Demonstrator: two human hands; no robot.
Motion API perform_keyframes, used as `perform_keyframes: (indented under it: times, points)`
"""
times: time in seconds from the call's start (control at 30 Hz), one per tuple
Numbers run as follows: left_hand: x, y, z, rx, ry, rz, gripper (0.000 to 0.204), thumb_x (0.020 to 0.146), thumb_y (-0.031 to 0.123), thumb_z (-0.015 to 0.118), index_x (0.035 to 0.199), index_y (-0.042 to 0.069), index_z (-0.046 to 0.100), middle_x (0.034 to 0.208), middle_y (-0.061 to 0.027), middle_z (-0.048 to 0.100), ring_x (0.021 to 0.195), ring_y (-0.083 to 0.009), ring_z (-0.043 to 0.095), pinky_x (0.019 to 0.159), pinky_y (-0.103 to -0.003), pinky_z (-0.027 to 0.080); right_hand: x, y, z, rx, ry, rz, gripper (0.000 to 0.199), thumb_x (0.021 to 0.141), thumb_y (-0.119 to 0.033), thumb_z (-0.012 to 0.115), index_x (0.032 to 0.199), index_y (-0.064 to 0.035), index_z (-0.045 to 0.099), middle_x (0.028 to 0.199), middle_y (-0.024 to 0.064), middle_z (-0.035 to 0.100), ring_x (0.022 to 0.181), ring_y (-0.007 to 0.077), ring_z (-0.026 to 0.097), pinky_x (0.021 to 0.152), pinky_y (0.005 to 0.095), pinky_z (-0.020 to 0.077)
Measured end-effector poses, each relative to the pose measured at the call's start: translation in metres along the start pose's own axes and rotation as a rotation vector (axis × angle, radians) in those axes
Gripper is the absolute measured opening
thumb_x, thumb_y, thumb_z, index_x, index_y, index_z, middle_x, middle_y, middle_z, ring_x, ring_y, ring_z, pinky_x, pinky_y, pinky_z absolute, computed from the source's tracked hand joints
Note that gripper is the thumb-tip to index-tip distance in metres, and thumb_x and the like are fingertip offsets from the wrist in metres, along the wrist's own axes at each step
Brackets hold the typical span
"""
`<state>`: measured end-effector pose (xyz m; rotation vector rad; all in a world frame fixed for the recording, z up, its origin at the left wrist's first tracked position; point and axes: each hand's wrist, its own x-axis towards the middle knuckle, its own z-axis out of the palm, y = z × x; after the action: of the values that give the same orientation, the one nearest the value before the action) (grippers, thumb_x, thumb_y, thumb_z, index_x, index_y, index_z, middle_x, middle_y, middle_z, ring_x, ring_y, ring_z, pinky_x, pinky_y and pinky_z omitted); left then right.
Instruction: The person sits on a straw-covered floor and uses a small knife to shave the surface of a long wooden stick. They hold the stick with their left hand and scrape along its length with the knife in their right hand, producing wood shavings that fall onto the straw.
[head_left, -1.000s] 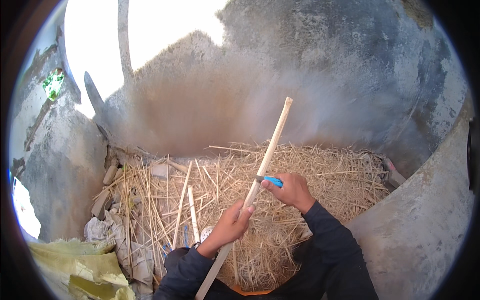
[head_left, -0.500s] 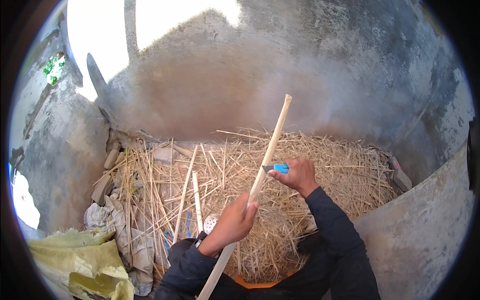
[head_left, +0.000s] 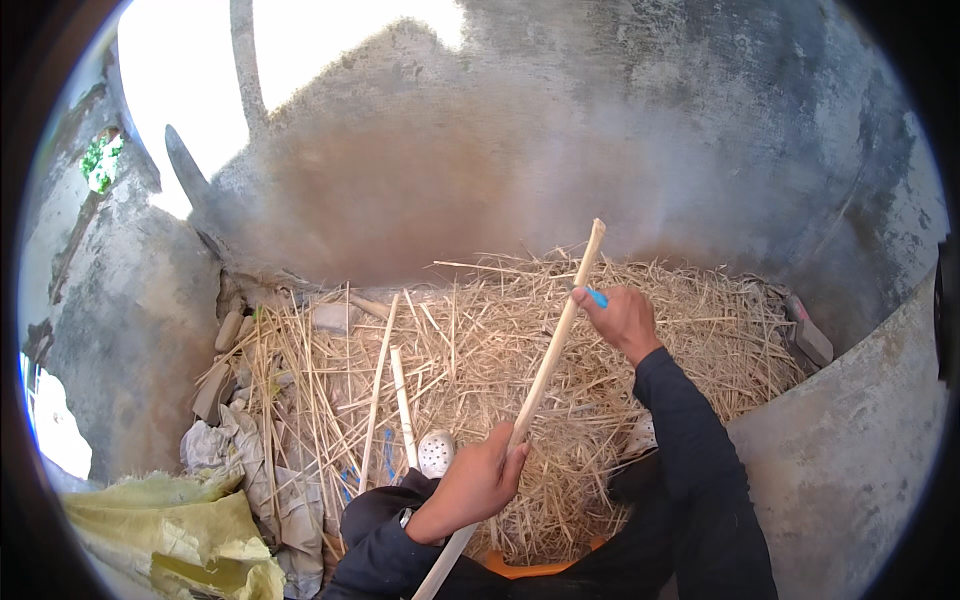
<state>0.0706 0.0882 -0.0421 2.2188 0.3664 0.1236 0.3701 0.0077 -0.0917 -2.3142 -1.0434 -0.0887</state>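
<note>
Beyond the pale stick, grey-brown wall; beneath it, loose straw. Stick itself aslant, upper end leaning right. Left grip clasps its lower half, forearm left of the stick. Right grip, beside its upper part, wraps a small blue tool, thumb toward the stick; tool-to-stick contact cannot be judged.

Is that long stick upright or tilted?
Tilted: the stick slants across the picture, its far end farther right than its near end. The left hand grips it.
</note>
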Motion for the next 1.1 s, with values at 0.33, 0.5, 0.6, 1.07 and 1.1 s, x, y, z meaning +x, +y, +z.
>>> perform_keyframes:
  times: [0.33,0.5,0.6,1.07,1.1]
  points:
    - [-0.006,-0.001,0.004,0.145,0.045,0.007,0.018,0.093,0.016,0.056,0.097,0.003,0.044,0.052,-0.0189,0.052,0.051,-0.0416,0.056,0.045,-0.047,0.04,-0.002,0.007,0.004,-0.061,-0.002,0.027,0.085,0.081,-0.083,0.034,0.05,-0.0073,0.058,0.04,0.0064,0.045,0.036,0.0205,0.048,0.037,0.0389,0.0362]
    - [-0.003,-0.008,0.004,0.211,0.076,0.034,0.016,0.091,0.015,0.057,0.096,0.005,0.046,0.05,-0.0169,0.051,0.049,-0.0401,0.055,0.045,-0.047,0.041,-0.036,-0.018,0.005,-0.063,-0.143,-0.133,0.082,0.081,-0.082,0.037,0.055,-0.0088,0.063,0.041,0.0054,0.046,0.038,0.0205,0.05,0.039,0.0369,0.0372]
    - [0.0,-0.008,0.0,0.274,0.153,0.043,0.025,0.089,0.016,0.059,0.109,0.002,0.052,0.05,-0.0156,0.052,0.047,-0.0383,0.055,0.046,-0.047,0.043,-0.045,-0.04,0.005,-0.08,-0.156,-0.225,0.076,0.081,-0.078,0.044,0.057,-0.0094,0.064,0.044,0.0076,0.05,0.041,0.0236,0.053,0.042,0.0399,0.0395]
    - [0.0,-0.017,0.003,-0.139,0.032,-0.05,0.05,0.087,0.009,0.058,0.133,-0.004,0.047,0.082,-0.0257,0.065,0.074,-0.0299,0.067,0.068,-0.037,0.052,-0.051,-0.033,0.002,-0.073,-0.176,-0.13,0.081,0.077,-0.083,0.043,0.053,-0.0079,0.061,0.041,0.0082,0.048,0.04,0.0239,0.055,0.041,0.0396,0.0423]
    - [0.003,-0.026,0.005,-0.21,0.031,-0.037,0.05,0.088,0.01,0.058,0.135,-0.004,0.046,0.091,-0.0276,0.065,0.082,-0.0276,0.068,0.074,-0.035,0.052,-0.048,-0.035,0.001,-0.086,-0.171,-0.104,0.08,0.077,-0.083,0.043,0.053,-0.0081,0.061,0.04,0.0076,0.047,0.04,0.0236,0.055,0.042,0.0397,0.0427]
